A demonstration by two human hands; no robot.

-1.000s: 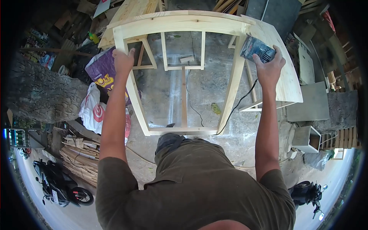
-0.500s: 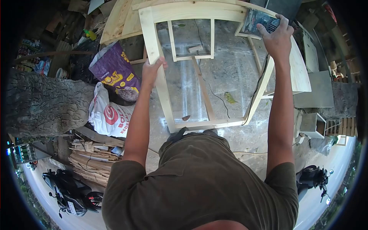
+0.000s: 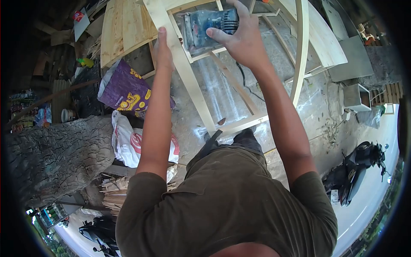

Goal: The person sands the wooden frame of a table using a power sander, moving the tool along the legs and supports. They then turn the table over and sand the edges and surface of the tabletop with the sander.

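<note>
My right hand (image 3: 244,40) grips a dusty blue power sander (image 3: 209,28), thumb on its near side and fingers over its back end. The sander is turned sideways, its flat pad facing left, right at the inner edge of the pale wooden frame (image 3: 182,60). On the outer side of the same board is my left hand (image 3: 164,53), its thumb stretched along the edge and its other fingers mostly hidden. The frame stands in front of me, with a curved rail at its right. Below the sander a dark cord (image 3: 243,75) trails over the floor.
A panel of joined planks (image 3: 124,32) stands at the upper left, a curved pale panel (image 3: 323,38) at the right. Left of me are a purple bag (image 3: 124,88), a white sack (image 3: 126,143), a tree trunk (image 3: 64,154) and stacked wood strips (image 3: 114,195). Motorbikes (image 3: 357,171) stand behind.
My right hand has brought the sander from the frame's far right corner to the left board and turned it sideways. My left hand has shifted up along that board; the view has turned.
</note>
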